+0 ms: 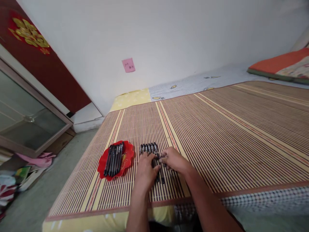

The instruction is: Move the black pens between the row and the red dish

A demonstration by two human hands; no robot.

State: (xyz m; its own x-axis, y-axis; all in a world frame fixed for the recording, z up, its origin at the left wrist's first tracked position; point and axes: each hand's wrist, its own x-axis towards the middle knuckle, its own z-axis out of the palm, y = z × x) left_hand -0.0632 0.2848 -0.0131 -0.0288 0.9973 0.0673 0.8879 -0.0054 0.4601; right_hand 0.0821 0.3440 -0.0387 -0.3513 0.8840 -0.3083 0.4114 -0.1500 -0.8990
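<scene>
Several black pens [149,148] lie side by side in a row on the striped mat, capped ends pointing away from me. My left hand [145,168] rests over the row, fingers outstretched and thumb apart, hiding the pens' middles. Just right of the row, my right hand [173,159] has its fingertips pinched together on a dark pen, mostly covered by the fingers. The lower ends of a few pens show between the hands. To the left, a red scalloped plate [129,151] bears several more black pens [114,159], lying roughly parallel.
The striped mat [217,138] covers a bed against a white wall, with a pink note [128,65] stuck on it. Folded orange bedding [275,64] lies at the far right. A glass-panelled cabinet door [29,119] and piled items on the floor are at left.
</scene>
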